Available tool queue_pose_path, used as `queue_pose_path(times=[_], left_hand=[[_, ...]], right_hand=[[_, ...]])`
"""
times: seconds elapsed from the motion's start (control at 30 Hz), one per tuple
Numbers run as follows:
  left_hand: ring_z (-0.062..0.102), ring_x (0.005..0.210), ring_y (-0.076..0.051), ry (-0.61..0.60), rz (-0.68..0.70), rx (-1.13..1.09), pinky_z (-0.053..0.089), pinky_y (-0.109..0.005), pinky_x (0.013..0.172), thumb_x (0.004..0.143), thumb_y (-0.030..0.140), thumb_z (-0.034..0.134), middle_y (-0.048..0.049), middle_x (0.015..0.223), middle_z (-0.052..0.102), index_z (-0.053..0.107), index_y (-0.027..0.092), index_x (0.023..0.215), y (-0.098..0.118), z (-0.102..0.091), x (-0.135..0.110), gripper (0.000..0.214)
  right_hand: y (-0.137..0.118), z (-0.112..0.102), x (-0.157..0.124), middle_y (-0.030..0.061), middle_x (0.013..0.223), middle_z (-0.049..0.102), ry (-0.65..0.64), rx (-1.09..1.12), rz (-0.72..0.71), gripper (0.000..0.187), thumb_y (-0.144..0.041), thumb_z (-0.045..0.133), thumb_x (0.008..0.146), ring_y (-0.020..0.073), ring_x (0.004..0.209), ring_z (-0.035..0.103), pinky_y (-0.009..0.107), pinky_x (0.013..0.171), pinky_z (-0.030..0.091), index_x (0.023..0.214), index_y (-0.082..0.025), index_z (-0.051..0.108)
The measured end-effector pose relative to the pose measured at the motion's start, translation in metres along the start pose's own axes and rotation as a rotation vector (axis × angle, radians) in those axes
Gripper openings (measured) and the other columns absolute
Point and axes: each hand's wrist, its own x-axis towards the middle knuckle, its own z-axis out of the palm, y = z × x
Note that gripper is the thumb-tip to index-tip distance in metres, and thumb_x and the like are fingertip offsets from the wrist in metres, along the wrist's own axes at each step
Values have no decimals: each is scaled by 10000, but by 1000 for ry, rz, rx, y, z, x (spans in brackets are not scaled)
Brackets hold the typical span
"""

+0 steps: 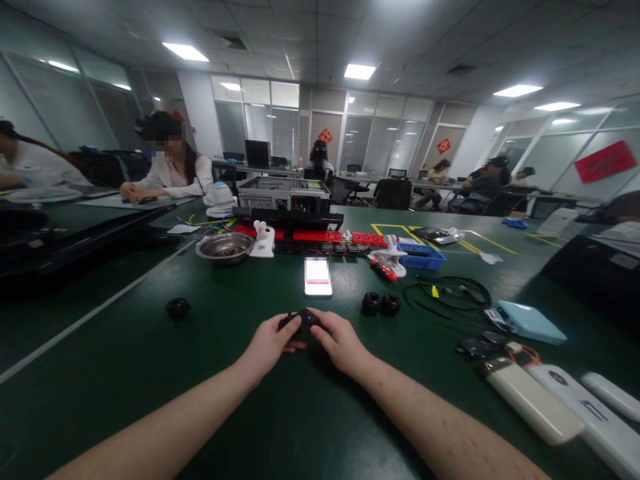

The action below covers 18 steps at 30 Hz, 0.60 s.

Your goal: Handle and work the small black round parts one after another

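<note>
My left hand (274, 341) and my right hand (341, 339) meet over the green table in front of me. Between them they grip a small black rounded part (305, 321), mostly covered by the fingers, so its exact kind does not show. Two black ring-shaped pieces like small toy tyres (381, 304) sit side by side to the right of my hands. Off to the left lies a similar black tyre-like piece (178, 307). Just beyond my hands a phone (318, 277) with a bright screen faces me.
A metal bowl (225, 249) of small parts stands back left, beside a white stand (263, 241). Farther right are a red screwdriver (383, 269), a blue tray (425, 257) and a coiled black cable (450, 293). Glasses (483, 345) and a cream power bank (533, 400) lie near my right arm.
</note>
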Motion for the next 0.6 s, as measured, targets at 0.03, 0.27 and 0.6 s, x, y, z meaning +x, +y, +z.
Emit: queue_pose_path(times=[0.03,0.27,0.6], left_hand=[[646,680,-186,-25,-49,-61,489,-298,611,778,451,434,-117,876,655,518,102,990,0,0,1,418],[627,743,-188,34,94,-29,496,-326,692,723,359,546,-83,900,634,529,125,984,0,-5,4,350],[526,1022,-216,66,403,441,407,-363,893,639,284,622,-26,1085,588,539,248,1074,0,-6,-3,444]], right_hand=[[1,0,0,57,924,598,-20,-9,-7,387,-242,462,810,176,845,530,315,779,402,1194,-191,455],[2,2,-1,31,926,560,-52,50,35,537,-276,485,798,137,727,509,278,679,425,1298,-246,293],[7,7,0,1,598,523,39,28,172,426,-417,317,859,123,582,490,241,566,378,629,-148,554]])
